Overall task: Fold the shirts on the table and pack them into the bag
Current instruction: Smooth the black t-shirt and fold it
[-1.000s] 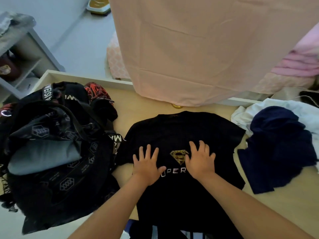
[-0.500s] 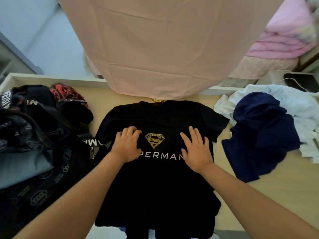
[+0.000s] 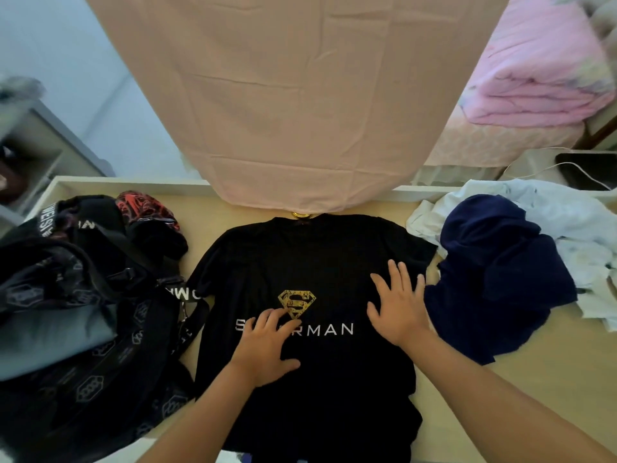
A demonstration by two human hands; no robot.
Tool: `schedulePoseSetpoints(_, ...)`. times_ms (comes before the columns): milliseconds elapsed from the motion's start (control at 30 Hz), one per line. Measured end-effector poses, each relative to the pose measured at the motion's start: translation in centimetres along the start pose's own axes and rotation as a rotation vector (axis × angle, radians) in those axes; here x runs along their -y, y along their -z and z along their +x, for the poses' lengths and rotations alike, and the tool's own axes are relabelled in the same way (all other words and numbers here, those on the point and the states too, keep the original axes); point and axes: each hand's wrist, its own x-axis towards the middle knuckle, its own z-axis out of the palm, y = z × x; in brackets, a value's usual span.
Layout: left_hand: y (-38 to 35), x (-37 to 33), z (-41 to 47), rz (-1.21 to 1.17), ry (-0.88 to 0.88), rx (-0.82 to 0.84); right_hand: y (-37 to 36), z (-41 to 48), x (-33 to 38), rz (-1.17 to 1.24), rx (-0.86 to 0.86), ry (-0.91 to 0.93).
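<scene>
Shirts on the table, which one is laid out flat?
The black Superman shirt in the middle, flat under the left hand and right hand. The navy shirt and the white shirt lie crumpled to its right.

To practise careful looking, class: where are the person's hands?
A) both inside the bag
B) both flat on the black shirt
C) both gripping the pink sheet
B: the left hand and the right hand both lie with fingers spread on the black shirt.
</scene>
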Motion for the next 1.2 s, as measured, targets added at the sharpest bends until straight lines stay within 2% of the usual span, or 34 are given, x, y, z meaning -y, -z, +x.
schedulePoseSetpoints(100, 0.5, -0.7, -0.4, -0.143, 0.032, -0.163, -0.2, -1.6, 1.1, 0.142, -0.178, 0.170)
schedulePoseSetpoints(133, 0.4, -1.0, -0.6, -0.181, 0.040, -0.220, -0.4, -2.5, 1.4, 0.208, -0.155, 0.267)
schedulePoseSetpoints(200, 0.1, -1.6, -1.4, -0.266, 0.045, -0.274, -0.5, -4.6, 2.1, 0.306, 0.012, 0.440)
schedulePoseSetpoints(300, -0.9, -1.9, -3.8, -0.303, -0.002, -0.166, -1.2, -7.9, 2.7, 0.288, 0.205, 0.624)
schedulePoseSetpoints(400, -2.9, -0.6, -7.0, -0.117, -0.104, -0.038, -2.0, -10.7, 2.6, 0.156, 0.264, 0.695)
schedulePoseSetpoints(500, -5.2, 1.6, -10.0, 0.067, -0.114, 0.056, -2.6, -12.3, 2.3, 0.154, 0.258, 0.642)
schedulePoseSetpoints(600, -6.3, 3.4, -11.7, 0.067, -0.096, 0.028, -2.5, -13.3, 3.0, 0.265, 0.230, 0.503)
schedulePoseSetpoints(733, -6.4, 3.8, -13.3, -0.052, -0.133, 0.013, -2.0, -14.8, 3.8, 0.262, 0.153, 0.343)
schedulePoseSetpoints(800, -5.7, 3.8, -14.0, -0.178, -0.089, 0.010, -1.3, -15.5, 3.9, 0.295, 0.137, 0.280)
schedulePoseSetpoints(900, -3.2, 4.2, -14.3, -0.414, -0.001, 0.131, 0.6, -16.3, 3.8, 0.442, 0.158, 0.143)
schedulePoseSetpoints(1000, -0.1, 4.8, -13.0, -0.535, 0.001, 0.219, 3.1, -16.0, 3.8, 0.431, 0.141, 0.115)
schedulePoseSetpoints(1067, 2.0, 4.6, -11.5, -0.511, 0.044, 0.098, 4.5, -14.4, 4.1, 0.277, 0.012, 0.116)
schedulePoseSetpoints(1133, 3.7, 4.4, -9.6, -0.334, 0.111, -0.209, 5.7, -12.3, 4.5, 0.156, -0.106, 0.047)
schedulePoseSetpoints(1200, 4.4, 3.7, -8.4, -0.151, 0.139, -0.486, 6.5, -10.8, 4.8, 0.153, -0.118, -0.045)
